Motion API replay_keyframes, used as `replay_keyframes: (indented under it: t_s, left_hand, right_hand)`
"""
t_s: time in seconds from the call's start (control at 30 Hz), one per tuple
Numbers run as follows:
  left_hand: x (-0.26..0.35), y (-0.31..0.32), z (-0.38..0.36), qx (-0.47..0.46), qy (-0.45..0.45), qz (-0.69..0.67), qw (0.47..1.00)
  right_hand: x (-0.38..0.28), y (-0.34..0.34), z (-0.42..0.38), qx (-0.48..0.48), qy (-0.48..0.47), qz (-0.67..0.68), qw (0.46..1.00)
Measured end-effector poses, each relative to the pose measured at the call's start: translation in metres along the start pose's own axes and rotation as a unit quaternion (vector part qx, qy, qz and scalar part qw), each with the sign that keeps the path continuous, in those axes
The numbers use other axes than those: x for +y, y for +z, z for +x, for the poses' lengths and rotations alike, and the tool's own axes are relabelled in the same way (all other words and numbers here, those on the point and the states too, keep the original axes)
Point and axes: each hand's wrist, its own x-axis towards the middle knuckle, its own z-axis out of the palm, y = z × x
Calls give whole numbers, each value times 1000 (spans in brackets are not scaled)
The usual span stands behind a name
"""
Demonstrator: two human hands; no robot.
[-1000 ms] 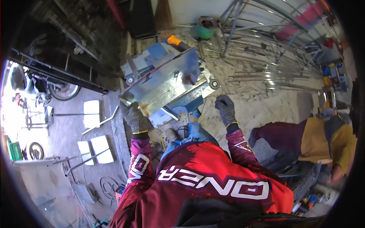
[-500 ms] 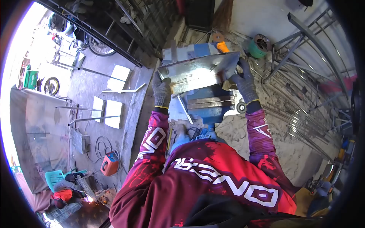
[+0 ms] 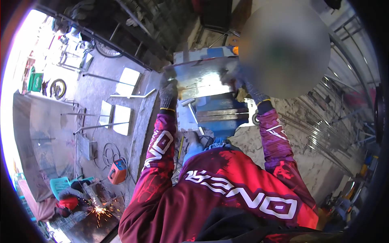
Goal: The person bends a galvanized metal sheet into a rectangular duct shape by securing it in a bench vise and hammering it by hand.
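Note:
A shiny bent metal sheet is held above a blue bench vise, its bright face toward me. My gloved left hand is closed on the sheet's left end. At the right end, my gloved right hand is closed on the sheet, its upper part hidden by a round blurred patch. Below the sheet show the vise's metal jaws. A hammer lies left of the vise, close to the sheet's lower edge.
At lower left a person in red works amid flying sparks. An orange machine with a cable sits on the floor. Metal rods lie along the right. White panels with metal legs lie left. The blurred patch covers the upper right.
The sheet and both hands have shifted slightly left. Sparks at lower left have grown much larger. A round blur now covers the upper right, over the green object and part of my right hand.

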Motion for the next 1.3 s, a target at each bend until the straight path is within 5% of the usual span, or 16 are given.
replay_keyframes:
  t_s: [0.03, 0.07, 0.13, 0.23, 0.27, 0.33, 0.4, 0.47, 0.6, 0.63, 0.73, 0.9, 1.0, 1.3]
  left_hand:
    - [-5, 2, 2, 11, 54, -15, 998]
    - [-32, 3, -1, 60, -54, -79, 994]
    - [-35, 4, 3, 68, -96, -114, 986]
    - [-45, -5, -3, 33, -89, 7, 995]
    - [-51, -8, -5, 56, -143, -9, 988]
    - [-67, -15, -6, 53, -105, 30, 993]
    - [-36, -9, -13, 42, -89, 31, 995]
    - [-19, -5, -16, 48, -166, 79, 982]
    - [-80, -17, -26, 40, -56, 137, 988]
    - [-33, -5, -23, -5, -49, 59, 997]
    - [-15, -3, -26, -20, -19, 90, 996]
    - [-4, 1, -34, -2, -43, 62, 997]
    - [5, 4, -35, 10, -69, 47, 996]
    - [-14, 1, -31, -3, 5, 66, 998]
  right_hand:
    - [21, 2, 6, 40, -70, -27, 996]
    - [6, 4, 3, 24, -53, 16, 998]
    - [26, 5, 18, 47, -151, -44, 986]
    - [23, 8, 10, 44, -33, -106, 993]
    - [16, 10, 5, 48, -31, -109, 992]
    - [7, 11, -10, 69, -149, -124, 979]
    - [20, 9, -6, 69, -153, -133, 977]
    - [31, 7, -2, 81, -108, -145, 980]
    - [43, -4, -16, 58, -83, -143, 985]
    - [36, -4, -22, 66, -129, -161, 976]
    - [39, -6, -28, 72, -192, -168, 964]
    - [42, -6, -36, 55, -114, -135, 983]
    - [46, -8, -32, 50, -151, -139, 977]
    - [58, -11, -32, 34, -117, -121, 985]
